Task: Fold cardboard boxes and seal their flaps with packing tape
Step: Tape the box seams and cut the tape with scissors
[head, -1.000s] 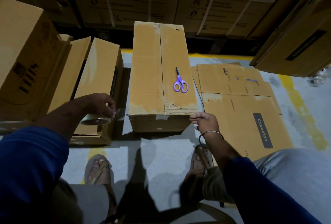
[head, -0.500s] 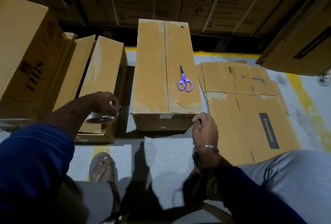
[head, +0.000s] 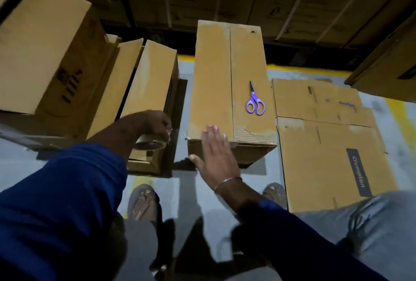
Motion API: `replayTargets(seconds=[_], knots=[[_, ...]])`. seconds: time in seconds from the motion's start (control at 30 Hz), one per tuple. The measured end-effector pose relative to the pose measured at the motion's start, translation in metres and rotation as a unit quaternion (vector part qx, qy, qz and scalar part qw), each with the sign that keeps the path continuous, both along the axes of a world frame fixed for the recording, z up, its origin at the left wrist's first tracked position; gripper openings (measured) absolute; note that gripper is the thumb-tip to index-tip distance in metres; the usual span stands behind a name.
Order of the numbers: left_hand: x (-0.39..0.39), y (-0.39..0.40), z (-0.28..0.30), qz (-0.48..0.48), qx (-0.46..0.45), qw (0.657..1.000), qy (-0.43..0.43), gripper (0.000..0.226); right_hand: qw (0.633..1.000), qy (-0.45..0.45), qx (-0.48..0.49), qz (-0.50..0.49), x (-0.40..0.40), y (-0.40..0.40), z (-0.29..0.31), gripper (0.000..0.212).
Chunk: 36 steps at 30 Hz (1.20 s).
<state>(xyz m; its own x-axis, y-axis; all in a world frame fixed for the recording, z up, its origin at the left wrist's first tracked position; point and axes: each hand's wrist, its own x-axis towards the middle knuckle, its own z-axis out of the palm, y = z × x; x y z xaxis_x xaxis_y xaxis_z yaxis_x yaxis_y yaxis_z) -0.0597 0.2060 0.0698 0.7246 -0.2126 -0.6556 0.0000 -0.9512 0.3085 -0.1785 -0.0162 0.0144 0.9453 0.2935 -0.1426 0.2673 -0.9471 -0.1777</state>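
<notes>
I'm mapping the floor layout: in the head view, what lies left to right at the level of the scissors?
Large box → open box → closed box → purple scissors → flattened cardboard.

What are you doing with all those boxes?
A person is taping up cardboard boxes. The left hand grips a roll of clear tape, with a strip stretching toward the near corner of the tall closed box in the middle. The right hand, fingers straight, lies flat against that box's near end. Purple scissors rest on top, and flattened boxes lie on the floor to the right.
</notes>
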Motion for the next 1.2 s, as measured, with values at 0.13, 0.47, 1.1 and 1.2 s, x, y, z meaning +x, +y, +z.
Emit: replayTargets(seconds=[0.13,0.47,1.1,1.2], knots=[[0.004,0.001,-0.002,-0.020,0.008,1.000,0.002,0.013,0.997,-0.003,-0.002,0.073,0.020,0.051,0.007,0.076],[0.006,-0.001,-0.008,0.012,0.009,0.999,0.032,0.017,0.963,-0.109,0.232,0.084,0.005,0.011,0.011,0.033],[0.001,-0.004,0.004,0.008,0.008,0.999,0.031,0.015,0.902,0.048,0.231,-0.362,0.046,-0.137,0.056,0.029],[0.000,-0.005,0.004,0.009,0.017,1.000,0.024,0.017,0.923,-0.053,0.190,-0.331,0.077,-0.123,0.070,0.026]])
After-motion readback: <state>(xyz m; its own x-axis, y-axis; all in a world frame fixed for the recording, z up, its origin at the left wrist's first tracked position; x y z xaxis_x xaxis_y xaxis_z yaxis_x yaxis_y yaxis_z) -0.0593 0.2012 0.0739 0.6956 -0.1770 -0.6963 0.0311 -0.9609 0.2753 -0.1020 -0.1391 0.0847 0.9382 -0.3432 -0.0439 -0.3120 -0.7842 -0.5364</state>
